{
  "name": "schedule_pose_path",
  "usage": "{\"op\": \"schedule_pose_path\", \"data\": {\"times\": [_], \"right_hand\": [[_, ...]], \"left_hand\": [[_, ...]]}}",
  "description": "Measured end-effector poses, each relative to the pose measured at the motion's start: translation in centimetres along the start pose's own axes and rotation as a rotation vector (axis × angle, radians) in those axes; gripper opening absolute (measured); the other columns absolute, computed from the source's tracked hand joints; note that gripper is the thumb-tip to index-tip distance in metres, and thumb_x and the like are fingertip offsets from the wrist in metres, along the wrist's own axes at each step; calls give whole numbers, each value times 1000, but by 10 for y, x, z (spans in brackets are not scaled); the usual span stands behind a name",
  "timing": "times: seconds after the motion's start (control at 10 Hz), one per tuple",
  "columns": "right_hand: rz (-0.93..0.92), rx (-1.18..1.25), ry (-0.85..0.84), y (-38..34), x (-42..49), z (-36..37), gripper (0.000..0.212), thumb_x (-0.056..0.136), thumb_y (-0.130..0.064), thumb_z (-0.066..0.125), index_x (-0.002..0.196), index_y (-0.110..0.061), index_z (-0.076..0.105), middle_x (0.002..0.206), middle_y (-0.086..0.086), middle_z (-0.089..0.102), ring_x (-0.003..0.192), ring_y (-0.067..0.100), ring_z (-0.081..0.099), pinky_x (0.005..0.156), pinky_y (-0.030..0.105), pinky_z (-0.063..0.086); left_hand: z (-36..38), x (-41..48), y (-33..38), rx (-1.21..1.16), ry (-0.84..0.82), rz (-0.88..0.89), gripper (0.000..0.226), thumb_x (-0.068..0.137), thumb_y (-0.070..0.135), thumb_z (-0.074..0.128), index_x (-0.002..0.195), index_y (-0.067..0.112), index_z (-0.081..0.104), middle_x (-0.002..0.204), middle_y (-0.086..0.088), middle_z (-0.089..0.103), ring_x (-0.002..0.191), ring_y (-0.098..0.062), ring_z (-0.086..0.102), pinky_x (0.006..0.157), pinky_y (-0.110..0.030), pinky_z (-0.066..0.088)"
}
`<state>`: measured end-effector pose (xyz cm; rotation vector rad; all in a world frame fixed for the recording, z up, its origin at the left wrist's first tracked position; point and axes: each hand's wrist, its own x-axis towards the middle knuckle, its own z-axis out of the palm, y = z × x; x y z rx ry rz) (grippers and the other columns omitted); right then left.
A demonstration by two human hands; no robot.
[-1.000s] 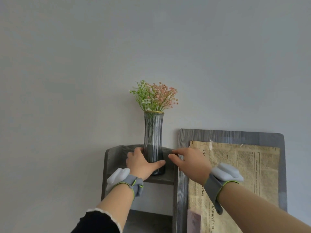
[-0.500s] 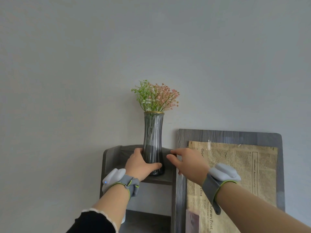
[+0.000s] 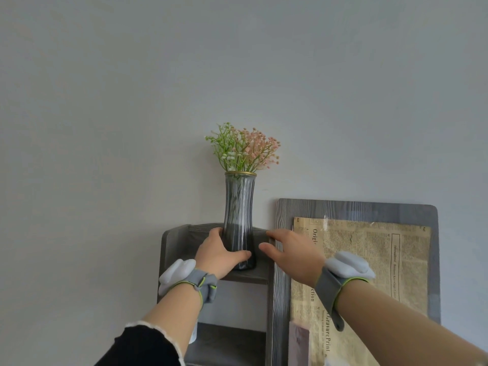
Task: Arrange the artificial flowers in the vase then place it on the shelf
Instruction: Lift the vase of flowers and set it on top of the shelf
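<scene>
A tall smoky glass vase (image 3: pixel 239 207) with a gold rim stands upright on the top board of a grey wooden shelf (image 3: pixel 179 233). Green and pink artificial flowers (image 3: pixel 244 149) rise from its mouth. My left hand (image 3: pixel 217 253) wraps around the vase's dark base, thumb across the front. My right hand (image 3: pixel 290 250) hovers just right of the base with its fingers spread, a small gap between thumb and glass. Both wrists carry grey bands with white sensor pods.
A grey wooden board (image 3: pixel 356 210) with an old newspaper sheet (image 3: pixel 369 260) taped on it leans against the wall right of the shelf. A lower shelf board (image 3: pixel 232 336) shows beneath. Plain grey wall (image 3: pixel 237 62) fills everything above.
The vase has shifted slightly to the right on the shelf with my left hand around it. My right hand has stayed beside the base, fingers apart.
</scene>
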<state>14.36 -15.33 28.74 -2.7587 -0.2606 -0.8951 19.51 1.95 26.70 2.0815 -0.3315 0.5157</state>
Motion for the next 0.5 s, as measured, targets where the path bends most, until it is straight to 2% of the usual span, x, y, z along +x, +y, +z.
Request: {"op": "schedule_pose_path", "data": {"times": [0.1, 0.2, 0.4, 0.5], "right_hand": [[25, 42, 38, 6, -1, 2, 65, 94, -58, 37, 145, -17, 36, 152, -2, 37, 137, 19, 40, 108, 36, 35], [67, 74, 69, 13, -3, -5, 67, 94, -59, 34, 145, -16, 35, 152, 0, 38, 138, 18, 38, 110, 35, 33], [122, 51, 92, 27, -16, -22, 67, 94, -61, 31, 144, -16, 38, 148, 2, 44, 134, 20, 44, 107, 36, 37], [156, 55, 104, 35, -25, -31, 67, 93, -63, 30, 143, -18, 39, 146, 0, 46, 128, 19, 49, 102, 35, 39]], "left_hand": [[-3, -3, 6, 11, -16, 8, 94, 66, 34, 80, 142, 16, 28, 136, -5, 49, 122, -23, 50, 99, -29, 40], [-6, -6, 9, 29, -29, 9, 95, 67, 28, 79, 144, 15, 25, 138, -7, 46, 124, -24, 48, 100, -30, 39], [-10, -13, 22, 73, -30, 2, 100, 73, 24, 75, 150, 15, 11, 150, -14, 28, 135, -29, 35, 106, -32, 34], [-12, -21, 31, 74, -5, 25, 95, 77, 23, 73, 149, 15, 13, 150, -13, 28, 136, -29, 34, 107, -33, 33]]}}
